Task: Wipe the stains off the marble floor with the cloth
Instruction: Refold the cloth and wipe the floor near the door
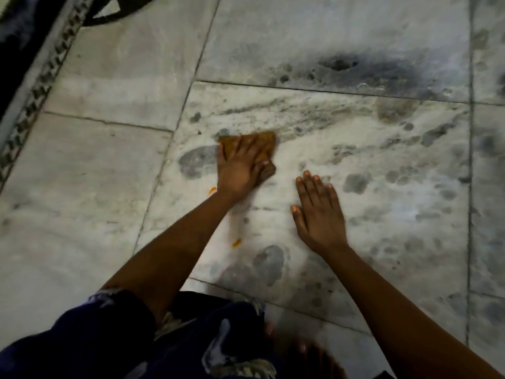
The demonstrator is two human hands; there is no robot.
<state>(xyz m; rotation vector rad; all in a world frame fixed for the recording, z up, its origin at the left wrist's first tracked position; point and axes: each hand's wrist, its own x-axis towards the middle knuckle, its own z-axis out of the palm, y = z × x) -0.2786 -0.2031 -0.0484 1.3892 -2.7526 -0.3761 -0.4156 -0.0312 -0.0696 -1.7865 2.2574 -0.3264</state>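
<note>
A small folded brown-orange cloth (263,144) lies on the white marble floor (95,165) near the middle of the view. My left hand (240,165) presses flat on top of it, fingers spread and fairly straight, thumb lying on the cloth's right side. My right hand (319,212) rests palm down on the bare floor to the right of the cloth, fingers straight, holding nothing. Two small orange stains (236,242) mark the tile beside my left forearm. Grey blotches (196,161) lie around the cloth, and a dark smear (338,62) sits further off.
A dark rug with a patterned border (30,91) runs along the far left edge. A black strap (114,17) lies at the top left. My knees in dark blue patterned fabric (123,337) and a bare foot (300,351) fill the bottom.
</note>
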